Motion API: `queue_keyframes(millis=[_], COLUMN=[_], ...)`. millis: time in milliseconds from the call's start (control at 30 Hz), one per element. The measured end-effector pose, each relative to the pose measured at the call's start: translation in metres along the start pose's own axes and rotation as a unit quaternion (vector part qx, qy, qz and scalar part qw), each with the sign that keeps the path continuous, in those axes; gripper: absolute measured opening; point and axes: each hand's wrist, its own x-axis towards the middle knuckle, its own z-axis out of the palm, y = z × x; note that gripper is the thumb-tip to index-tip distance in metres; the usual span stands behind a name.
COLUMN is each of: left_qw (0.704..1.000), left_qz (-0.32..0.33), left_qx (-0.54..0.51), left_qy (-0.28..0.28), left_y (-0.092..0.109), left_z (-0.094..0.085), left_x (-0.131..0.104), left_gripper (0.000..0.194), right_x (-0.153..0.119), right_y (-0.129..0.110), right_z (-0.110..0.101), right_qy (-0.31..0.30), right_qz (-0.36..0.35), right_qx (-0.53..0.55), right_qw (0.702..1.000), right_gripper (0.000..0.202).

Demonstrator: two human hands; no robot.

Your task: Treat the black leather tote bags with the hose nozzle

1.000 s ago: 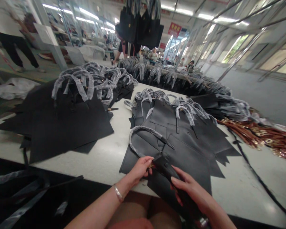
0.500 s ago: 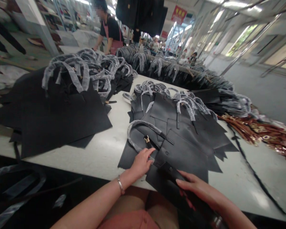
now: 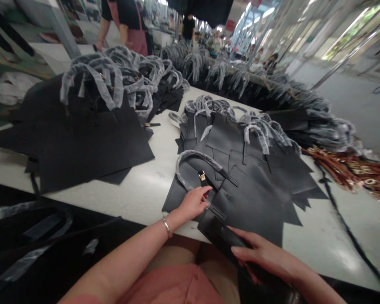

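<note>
Left hand (image 3: 192,203), in the head view, bends its fingers over the wrapped handle (image 3: 205,156); I cannot tell if it pinches. Right hand (image 3: 261,253) grips a dark piece (image 3: 217,231) by the table's (image 3: 139,185) front edge. It looks light, bendy, maybe slippery: hold its sides, flat.

The person wears a plain, muted coral-red garment (image 3: 174,285) with soft creases and a small round button (image 3: 196,277) in a similar shade. A bit of matching sleeve (image 3: 85,300) shows on the left arm, its forearm bare apart from a shiny, narrow silver-coloured bracelet (image 3: 167,227) circling the wrist.
</note>
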Motion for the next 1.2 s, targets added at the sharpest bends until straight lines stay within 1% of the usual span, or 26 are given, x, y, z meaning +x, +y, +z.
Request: queue_keyframes(millis=[67,167,300,367,500,600,700,800,900,1000,1067,1100,1200], left_qw=[1.0,1.0,0.999,0.998,0.998,0.998,0.997,0.998,0.999,0.999,0.999,0.999,0.999], left_qz=[-0.003,-0.005,-0.009,-0.01,-0.017,-0.018,-0.015,-0.012,-0.005,-0.003,-0.002,-0.002,0.0], left_qx=[-0.003,-0.011,-0.04,-0.052,-0.058,-0.055,-0.064,-0.055,-0.04,-0.032,-0.028,-0.024,0.004], left_qy=[0.0,-0.005,-0.012,-0.016,-0.022,-0.029,-0.033,-0.031,-0.028,-0.033,-0.038,-0.039,-0.048], left_y=[-0.001,-0.004,-0.009,-0.01,-0.008,-0.007,-0.009,-0.013,-0.015,-0.016,-0.016,-0.016,-0.011], left_z=[0.0,0.0,0.0,-0.001,-0.003,-0.004,-0.003,-0.002,0.0,0.002,0.001,0.0,-0.006], left_x=[0.002,0.005,0.009,0.01,0.011,0.012,0.013,0.013,0.014,0.015,0.015,0.015,0.012], left_gripper=[0.057,0.057,0.056,0.056,0.057,0.057,0.058,0.058,0.057,0.058,0.058,0.057,0.054], right_x=[0.001,0.01,0.014,0.012,0.013,0.022,0.025,0.017,0.011,0.017,0.021,0.02,0.008], right_y=[-0.004,-0.017,-0.029,-0.028,-0.024,-0.028,-0.032,-0.026,-0.015,-0.013,-0.018,-0.021,-0.026], right_z=[0.007,0.018,0.023,0.022,0.021,0.026,0.03,0.029,0.027,0.03,0.031,0.03,0.016], right_qy=[0.007,0.015,0.005,-0.004,-0.023,-0.024,-0.015,-0.025,-0.045,-0.061,-0.038,-0.016,0.062], right_qz=[0.007,0.002,-0.008,0.002,0.025,0.008,-0.015,0.003,0.025,0.007,-0.016,-0.026,-0.044], right_qx=[-0.02,-0.042,-0.069,-0.076,-0.037,-0.019,-0.041,-0.065,-0.017,0.028,0.023,0.019,0.023], right_qw=[1.0,0.999,0.998,0.997,0.999,1.0,0.999,0.998,0.998,0.998,0.999,0.999,0.997], right_gripper=[0.068,0.067,0.064,0.065,0.064,0.065,0.067,0.066,0.066,0.066,0.067,0.067,0.07])
